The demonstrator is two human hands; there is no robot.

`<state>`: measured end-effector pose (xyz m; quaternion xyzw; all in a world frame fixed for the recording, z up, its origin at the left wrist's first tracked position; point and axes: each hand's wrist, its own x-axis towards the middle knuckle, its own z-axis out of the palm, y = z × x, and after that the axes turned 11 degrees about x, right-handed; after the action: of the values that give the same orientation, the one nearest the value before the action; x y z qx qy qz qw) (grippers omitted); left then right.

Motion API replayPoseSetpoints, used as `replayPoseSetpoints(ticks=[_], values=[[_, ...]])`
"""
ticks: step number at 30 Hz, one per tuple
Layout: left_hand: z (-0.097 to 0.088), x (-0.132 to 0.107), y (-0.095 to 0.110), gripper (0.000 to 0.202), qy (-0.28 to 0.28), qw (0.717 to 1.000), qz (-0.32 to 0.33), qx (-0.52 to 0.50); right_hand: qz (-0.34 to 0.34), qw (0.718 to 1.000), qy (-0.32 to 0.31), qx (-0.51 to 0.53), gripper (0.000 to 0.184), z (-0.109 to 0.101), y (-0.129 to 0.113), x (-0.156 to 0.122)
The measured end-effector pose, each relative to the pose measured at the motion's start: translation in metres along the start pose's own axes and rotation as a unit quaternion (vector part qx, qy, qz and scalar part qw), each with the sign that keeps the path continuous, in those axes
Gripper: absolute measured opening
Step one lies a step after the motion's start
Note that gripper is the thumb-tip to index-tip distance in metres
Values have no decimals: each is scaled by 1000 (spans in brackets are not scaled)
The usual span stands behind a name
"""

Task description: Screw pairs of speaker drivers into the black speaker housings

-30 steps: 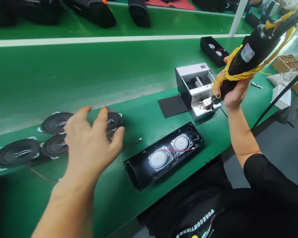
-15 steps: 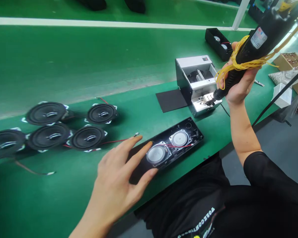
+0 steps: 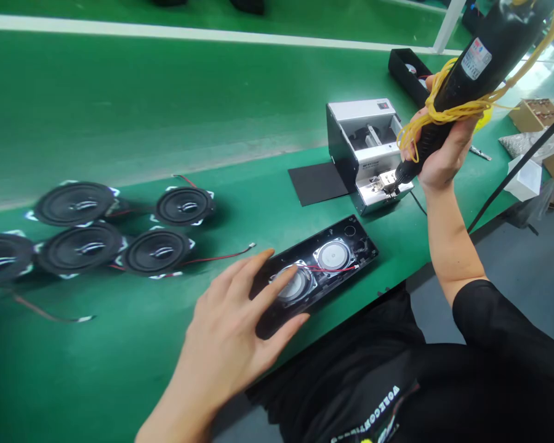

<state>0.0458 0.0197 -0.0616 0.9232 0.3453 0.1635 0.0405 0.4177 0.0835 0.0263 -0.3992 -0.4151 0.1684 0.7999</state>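
Here the left hand (image 3: 233, 335) lies open, fingers spread, over the near end of the black panel (image 3: 351, 246), which rests flat at the front edge of the green belt (image 3: 166, 111). Two round drivers sit in the panel; the fingers cover part of one. The right hand (image 3: 441, 157) is closed around a black screwdriver (image 3: 466, 67) wound with yellow cord, its tip at the grey feeder (image 3: 362, 154). Five loose speakers (image 3: 159, 252) lie left of the panel.
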Motion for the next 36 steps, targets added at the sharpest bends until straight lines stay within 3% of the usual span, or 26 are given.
replayPoseSetpoints(ticks=[6,13,19,23,26,30,36], values=[[-1,-1,-1,48,-14,1000,-23,-9,-8,1000,15,15,94,0,9,5],[-2,-1,-2,47,-37,999,-18,-7,-10,998,-50,23,93,-10,30,19],[-3,-1,-3,49,-40,999,-11,-5,36,999,-24,1,85,6,4,-3],[-1,0,-2,52,-23,1000,7,3,-2,999,-27,44,67,7,-15,-12],[-1,1,-2,66,0,1000,22,10,-6,997,-53,59,56,1,-21,-10],[-1,1,-2,78,-8,1000,14,5,-20,997,-64,39,68,0,-21,-4],[1,0,0,81,-2,1000,-8,-6,33,997,-37,-55,90,2,-9,1]])
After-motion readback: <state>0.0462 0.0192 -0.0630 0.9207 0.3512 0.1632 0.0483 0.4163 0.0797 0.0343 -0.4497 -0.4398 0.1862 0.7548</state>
